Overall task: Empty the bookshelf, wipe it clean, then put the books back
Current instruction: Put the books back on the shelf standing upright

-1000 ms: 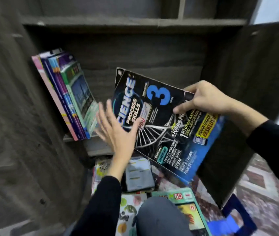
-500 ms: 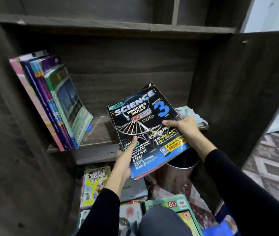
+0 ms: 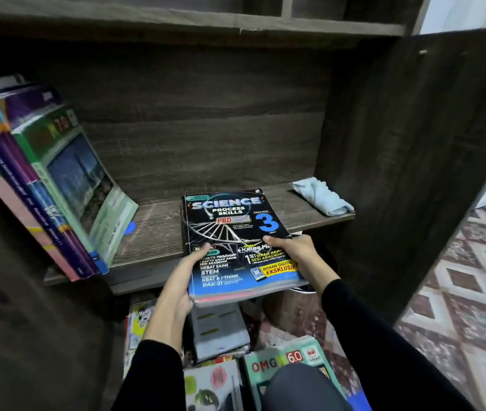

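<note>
Left hand (image 3: 181, 281), right hand (image 3: 293, 252) grip glossy book (image 3: 232, 232) at centre, thumbs on cover, fingers hidden beneath. Crumpled cloth (image 3: 321, 197) centre right on woodgrain shelf (image 3: 155, 232).

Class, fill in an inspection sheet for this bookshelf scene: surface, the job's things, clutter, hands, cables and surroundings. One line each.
Surface: dark wood shelf board, partly bare.
Job's things: Science book held cover up, far end over the board, near end out past its front edge; row of books leaning at the left end; pale blue cloth bunched at the right end.
Clutter: small blue item beside the leaning row, too small to identify.
Grippers (hands): left hand and right hand each grip the Science book's near half, thumbs on the cover.
Cables: nothing seen.
Surroundings: floor books lying below the shelf; patterned floor at right.
</note>
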`<state>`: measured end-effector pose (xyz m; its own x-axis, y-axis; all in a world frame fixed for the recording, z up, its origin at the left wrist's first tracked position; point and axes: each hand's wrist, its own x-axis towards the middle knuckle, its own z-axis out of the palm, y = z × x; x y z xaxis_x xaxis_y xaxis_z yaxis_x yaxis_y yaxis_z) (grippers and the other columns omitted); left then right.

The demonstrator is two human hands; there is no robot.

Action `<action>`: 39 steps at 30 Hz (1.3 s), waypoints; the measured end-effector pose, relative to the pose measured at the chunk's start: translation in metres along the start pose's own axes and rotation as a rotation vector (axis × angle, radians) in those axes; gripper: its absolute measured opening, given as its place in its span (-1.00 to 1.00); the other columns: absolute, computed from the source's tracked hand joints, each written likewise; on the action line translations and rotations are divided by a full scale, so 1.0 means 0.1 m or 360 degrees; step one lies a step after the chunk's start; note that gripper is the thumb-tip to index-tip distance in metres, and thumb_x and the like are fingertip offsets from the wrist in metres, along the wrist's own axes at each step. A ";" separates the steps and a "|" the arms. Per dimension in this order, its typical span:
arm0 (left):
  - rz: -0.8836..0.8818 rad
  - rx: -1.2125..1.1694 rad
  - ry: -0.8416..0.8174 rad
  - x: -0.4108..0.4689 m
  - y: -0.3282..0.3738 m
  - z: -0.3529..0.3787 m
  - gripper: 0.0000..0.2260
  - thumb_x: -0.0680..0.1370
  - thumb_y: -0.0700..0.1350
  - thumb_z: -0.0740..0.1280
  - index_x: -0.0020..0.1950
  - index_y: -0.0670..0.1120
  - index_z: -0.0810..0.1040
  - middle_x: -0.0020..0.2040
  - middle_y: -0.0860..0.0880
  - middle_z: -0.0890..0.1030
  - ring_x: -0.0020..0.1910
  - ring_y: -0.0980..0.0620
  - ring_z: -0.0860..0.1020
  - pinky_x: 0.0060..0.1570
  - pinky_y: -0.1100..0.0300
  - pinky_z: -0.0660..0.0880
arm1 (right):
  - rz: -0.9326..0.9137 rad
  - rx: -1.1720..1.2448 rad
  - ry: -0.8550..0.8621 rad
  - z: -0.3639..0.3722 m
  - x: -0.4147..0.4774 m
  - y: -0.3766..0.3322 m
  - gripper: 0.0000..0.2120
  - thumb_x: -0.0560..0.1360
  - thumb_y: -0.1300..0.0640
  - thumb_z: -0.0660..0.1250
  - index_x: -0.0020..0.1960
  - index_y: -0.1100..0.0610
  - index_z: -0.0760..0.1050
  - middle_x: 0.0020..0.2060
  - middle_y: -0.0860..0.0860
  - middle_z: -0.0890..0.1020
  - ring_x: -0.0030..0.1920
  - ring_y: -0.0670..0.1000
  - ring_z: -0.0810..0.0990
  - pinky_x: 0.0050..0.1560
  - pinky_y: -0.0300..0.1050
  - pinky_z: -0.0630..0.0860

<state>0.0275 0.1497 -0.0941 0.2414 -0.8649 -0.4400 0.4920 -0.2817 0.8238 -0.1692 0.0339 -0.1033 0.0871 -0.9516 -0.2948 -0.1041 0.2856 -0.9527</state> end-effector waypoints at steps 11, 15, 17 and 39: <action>-0.0205 -0.0188 -0.0177 0.06 -0.05 0.06 -0.71 0.49 -0.06 0.37 0.12 -0.22 0.53 -0.08 -0.26 0.66 -0.22 -0.19 0.67 -0.23 -0.22 0.58 | -0.0327 -0.1334 0.0234 0.06 -0.06 -0.10 -0.28 0.40 -0.35 0.30 0.32 0.16 0.34 0.24 0.11 0.49 0.24 0.16 0.47 0.21 0.05 0.42; -0.0197 -0.0181 -0.0116 0.06 -0.04 0.07 -0.76 0.52 -0.09 0.35 0.08 -0.23 0.53 -0.11 -0.25 0.66 -0.28 -0.17 0.66 -0.31 -0.17 0.59 | -0.1592 -0.1592 0.0430 0.14 -0.27 0.06 -0.68 0.44 0.20 0.24 0.19 0.17 0.49 0.11 0.13 0.56 0.08 0.20 0.56 0.02 0.04 0.49; -0.0191 -0.0212 -0.0097 0.04 -0.02 0.11 -0.78 0.53 -0.11 0.33 0.07 -0.24 0.52 -0.19 -0.24 0.67 -0.33 -0.15 0.66 -0.38 -0.12 0.59 | -0.2014 -0.1602 0.0228 0.17 -0.38 0.25 -0.74 0.32 0.25 0.19 -0.06 0.19 0.57 -0.11 0.09 0.63 -0.16 0.16 0.61 -0.19 -0.08 0.50; -0.0070 -0.0353 0.0036 0.03 -0.02 0.73 -0.33 0.54 0.32 0.01 0.47 -0.12 0.27 0.38 -0.18 0.40 0.31 -0.19 0.42 0.16 -0.10 0.34 | -0.2249 -0.1119 0.0682 0.06 -0.57 -0.73 -0.63 0.36 -0.09 0.38 0.13 -0.01 0.49 -0.27 -0.03 0.67 -0.31 -0.01 0.62 -0.39 -0.09 0.47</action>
<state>-0.0339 0.1178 -0.0711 0.2331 -0.8435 -0.4840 0.6739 -0.2187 0.7057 -0.1605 0.0684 -0.0176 0.2465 -0.3907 0.8869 -0.5998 -0.7803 -0.1771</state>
